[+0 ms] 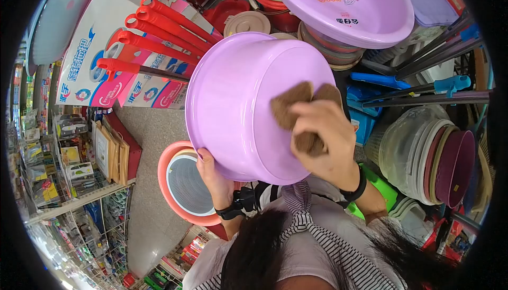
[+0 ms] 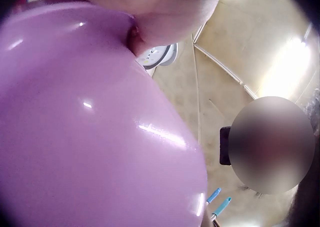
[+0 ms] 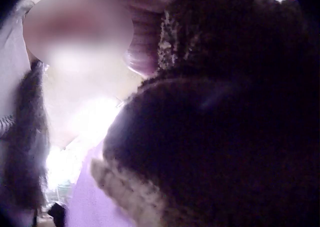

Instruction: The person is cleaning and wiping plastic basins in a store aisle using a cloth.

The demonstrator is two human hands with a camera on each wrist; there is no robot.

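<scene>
A glossy purple tub (image 1: 227, 104) is held tilted before the chest, its flat base turned to the right. The left hand (image 1: 214, 179) grips its lower rim, the thumb on the outer wall; its other fingers are hidden. In the left wrist view the tub (image 2: 100, 137) fills much of the frame below the left hand (image 2: 175, 11). The right hand (image 1: 328, 136) bunches a brown cloth (image 1: 291, 102) against the tub's base, fingers curled round it. Dark folds of the cloth (image 3: 210, 137) cover most of the right wrist view, beside the tub (image 3: 95, 202).
Red-handled poles (image 1: 164, 30) stand by printed boxes (image 1: 84, 51) at upper left. Large purple basins (image 1: 344, 9) are stacked at upper right, nested tubs (image 1: 455, 168) at right. A pink basin with a grey basket (image 1: 188, 181) stands below left, beside store shelves (image 1: 69, 200).
</scene>
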